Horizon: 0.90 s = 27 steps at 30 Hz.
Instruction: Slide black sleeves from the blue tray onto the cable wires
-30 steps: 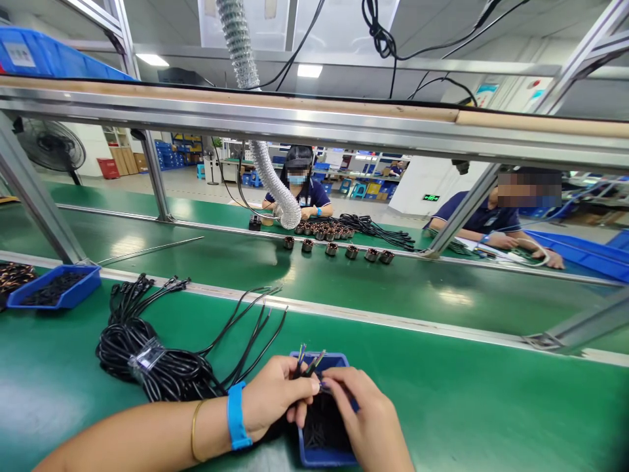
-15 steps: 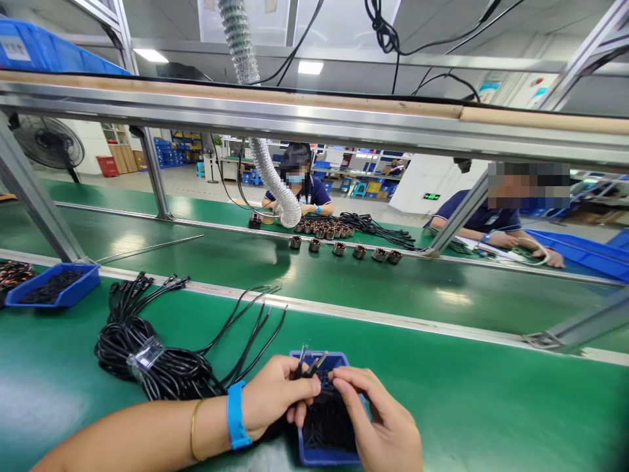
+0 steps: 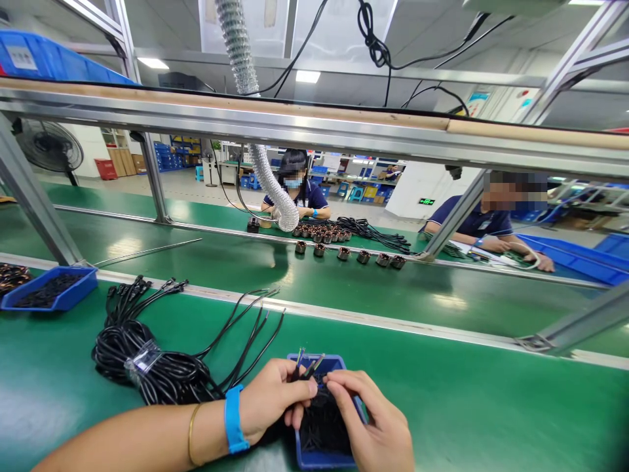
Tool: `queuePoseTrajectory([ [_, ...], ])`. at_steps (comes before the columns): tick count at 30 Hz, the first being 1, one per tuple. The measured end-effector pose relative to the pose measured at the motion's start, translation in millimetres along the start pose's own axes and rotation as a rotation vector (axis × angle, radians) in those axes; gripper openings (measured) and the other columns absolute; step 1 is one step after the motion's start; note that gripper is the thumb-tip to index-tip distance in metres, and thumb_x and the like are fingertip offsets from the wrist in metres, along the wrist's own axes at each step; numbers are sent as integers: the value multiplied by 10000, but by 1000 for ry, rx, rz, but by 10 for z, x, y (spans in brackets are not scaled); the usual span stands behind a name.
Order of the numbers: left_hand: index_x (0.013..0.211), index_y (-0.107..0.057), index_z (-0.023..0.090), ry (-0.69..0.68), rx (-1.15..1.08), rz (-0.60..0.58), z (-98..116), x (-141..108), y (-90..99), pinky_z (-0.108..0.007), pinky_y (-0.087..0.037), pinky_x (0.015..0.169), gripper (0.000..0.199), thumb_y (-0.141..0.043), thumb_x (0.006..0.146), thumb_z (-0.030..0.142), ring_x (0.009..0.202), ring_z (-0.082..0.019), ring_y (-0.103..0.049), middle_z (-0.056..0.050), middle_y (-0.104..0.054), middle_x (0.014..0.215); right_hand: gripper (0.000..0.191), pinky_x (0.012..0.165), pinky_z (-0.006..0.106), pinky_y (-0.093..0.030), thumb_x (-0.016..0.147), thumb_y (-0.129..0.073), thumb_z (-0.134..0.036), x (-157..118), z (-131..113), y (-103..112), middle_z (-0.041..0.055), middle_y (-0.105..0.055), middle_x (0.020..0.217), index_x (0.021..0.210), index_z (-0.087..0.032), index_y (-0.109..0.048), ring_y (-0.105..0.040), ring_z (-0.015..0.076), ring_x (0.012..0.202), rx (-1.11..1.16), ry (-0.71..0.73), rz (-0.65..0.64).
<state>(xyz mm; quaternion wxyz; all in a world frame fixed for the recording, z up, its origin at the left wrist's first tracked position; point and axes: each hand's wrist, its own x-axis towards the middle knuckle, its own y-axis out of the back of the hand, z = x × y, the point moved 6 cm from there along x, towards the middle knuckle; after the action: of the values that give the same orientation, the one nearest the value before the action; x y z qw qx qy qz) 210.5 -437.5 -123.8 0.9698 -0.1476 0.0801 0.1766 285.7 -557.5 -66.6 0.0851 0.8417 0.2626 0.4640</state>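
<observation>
In the head view, the left hand (image 3: 282,396) gripped a few cables (image 3: 305,373) between thumb and fingers, bared ends poking up past the grip, apparently so that they stood free for the other hand. The right hand (image 3: 378,416) had thumb and forefinger brought together just beside those ends; whether they pinched anything small could not be told. Both hands were over a blue bin (image 3: 327,461) of black pieces (image 3: 319,429), probably set there for short reaches. Left of it, a bundle (image 3: 114,354) lay on the bench (image 3: 491,406), its wrap (image 3: 146,357) seemingly keeping the coils together.
</observation>
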Motion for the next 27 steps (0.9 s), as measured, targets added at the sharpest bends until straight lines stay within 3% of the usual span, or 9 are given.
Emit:
queuePoseTrajectory([
  [9,776,-591,121,-48,-68,27,59,-20,12,-188,-295,407,253,-632,642,332,447,-62,-422,40,-483,554,114,714,228,-545,904,-614,-185,67,-11,-18,26,-712,855,914,-234,-716,-673,154,786,38,75,-171],
  [14,834,-585,120,-105,-2,79,132,-76,47,-215,-425,537,355,-772,569,265,619,-96,-529,-9,-587,771,76,671,205,-522,887,-625,-220,-4,217,-47,2,-700,791,840,-221,-686,-661,139,713,136,-126,-235],
  [18,795,-554,134,-109,20,28,92,-69,47,-228,-424,541,416,-843,554,312,619,-118,-544,13,-554,697,100,692,217,-526,877,-605,-233,-69,304,-198,13,-714,796,834,-195,-687,-674,150,722,208,-256,-372],
  [21,812,-576,134,-126,19,-19,84,-118,44,-243,-448,579,466,-854,595,439,637,-131,-562,-4,-583,718,134,689,217,-531,879,-608,-276,-43,212,-136,13,-724,773,832,-180,-688,-683,149,715,246,-344,-394],
  [23,845,-602,146,-129,37,-25,83,-157,83,-256,-475,658,477,-839,634,502,711,-150,-591,-26,-633,772,273,687,205,-534,901,-598,-432,-9,28,-88,8,-737,795,843,-188,-706,-700,142,742,350,-265,-498],
  [26,795,-625,158,-77,80,-26,34,-113,202,-247,-441,567,535,-815,607,622,565,-144,-554,-1,-597,585,593,785,205,-535,897,-400,-693,-48,-257,-106,26,-755,958,892,-196,-723,-717,131,893,501,67,-807],
  [27,839,-652,164,-69,80,-26,20,-79,239,-247,-426,539,554,-800,610,646,508,-137,-522,14,-566,524,612,810,202,-527,905,-370,-697,-39,-206,-118,28,-754,985,924,-193,-717,-713,121,903,417,77,-784],
])
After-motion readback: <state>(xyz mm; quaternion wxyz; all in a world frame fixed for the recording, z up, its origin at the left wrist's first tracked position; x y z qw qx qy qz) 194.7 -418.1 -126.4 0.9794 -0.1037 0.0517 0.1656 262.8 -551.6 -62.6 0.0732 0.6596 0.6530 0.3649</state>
